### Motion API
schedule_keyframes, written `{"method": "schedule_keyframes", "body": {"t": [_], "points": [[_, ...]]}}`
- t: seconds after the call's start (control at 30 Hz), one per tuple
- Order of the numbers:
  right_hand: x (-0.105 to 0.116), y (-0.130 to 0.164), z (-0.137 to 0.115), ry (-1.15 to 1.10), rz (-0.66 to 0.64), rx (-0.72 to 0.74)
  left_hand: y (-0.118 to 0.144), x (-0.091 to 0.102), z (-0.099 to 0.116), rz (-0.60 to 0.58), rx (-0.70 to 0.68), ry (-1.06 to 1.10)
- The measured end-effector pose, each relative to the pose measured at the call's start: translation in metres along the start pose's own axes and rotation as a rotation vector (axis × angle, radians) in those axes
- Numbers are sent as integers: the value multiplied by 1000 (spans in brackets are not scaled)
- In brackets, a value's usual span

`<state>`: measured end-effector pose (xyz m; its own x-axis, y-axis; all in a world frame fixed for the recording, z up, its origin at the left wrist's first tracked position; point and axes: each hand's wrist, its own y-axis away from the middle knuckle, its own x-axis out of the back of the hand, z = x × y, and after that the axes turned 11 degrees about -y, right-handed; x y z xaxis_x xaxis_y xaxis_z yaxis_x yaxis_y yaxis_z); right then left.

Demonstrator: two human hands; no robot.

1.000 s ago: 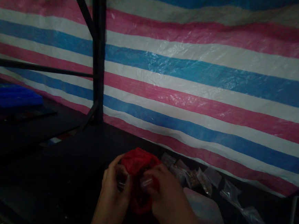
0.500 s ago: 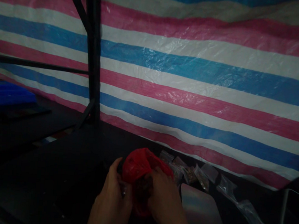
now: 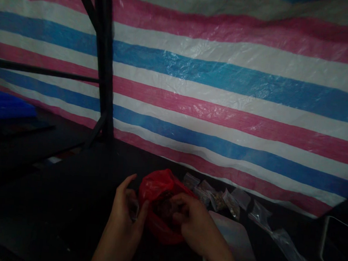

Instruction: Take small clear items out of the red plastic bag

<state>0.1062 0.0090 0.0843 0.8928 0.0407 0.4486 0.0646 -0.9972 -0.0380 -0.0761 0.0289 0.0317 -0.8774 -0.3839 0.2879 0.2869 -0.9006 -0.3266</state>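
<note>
A red plastic bag (image 3: 166, 232) stands with its mouth open on the dark table, small dark brown pieces (image 3: 163, 206) inside. My right hand (image 3: 189, 218) is over the mouth, fingers curled in a pinch; what they hold, if anything, is too dark to make out. My left hand (image 3: 126, 215) is just left of the red bag, thumb near its rim. Between that thumb and the fingers is a small clear plastic bag (image 3: 133, 208), partly hidden by the hand.
Several small filled clear bags (image 3: 217, 198) lie behind the red bag. A shiny flat panel (image 3: 234, 240) is to the right, with empty clear bags (image 3: 291, 248) beyond it. A dark-framed post (image 3: 105, 60) and striped sheet (image 3: 225, 86) stand behind; a blue tray (image 3: 7, 107) is far left.
My right hand has drawn back a little from deeper in the red bag, so more of the brown contents shows. My left hand has shifted slightly left and its fingers have opened a little.
</note>
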Motion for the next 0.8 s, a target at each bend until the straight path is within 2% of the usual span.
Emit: {"method": "schedule_keyframes", "body": {"t": [0.1,0.23,0.4,0.47,0.57,0.7,0.8], "points": [[13,3,-8,-110,9,49,2,-4,-6,-11,-105,0],[21,12,-29,-189,-29,95,7,-11,-15,-90,-137,7],[-2,13,-50,-41,32,166,11,-15,-18,-167,-70,51],[-14,11,-55,72,8,232,12,-15,-19,-202,-66,68],[-27,7,-59,206,-28,286,11,-17,-24,-191,-56,62],[-29,5,-60,242,-20,305,9,-20,-27,-186,-110,94],[-21,5,-58,190,8,317,8,-15,-18,-166,-111,19]]}}
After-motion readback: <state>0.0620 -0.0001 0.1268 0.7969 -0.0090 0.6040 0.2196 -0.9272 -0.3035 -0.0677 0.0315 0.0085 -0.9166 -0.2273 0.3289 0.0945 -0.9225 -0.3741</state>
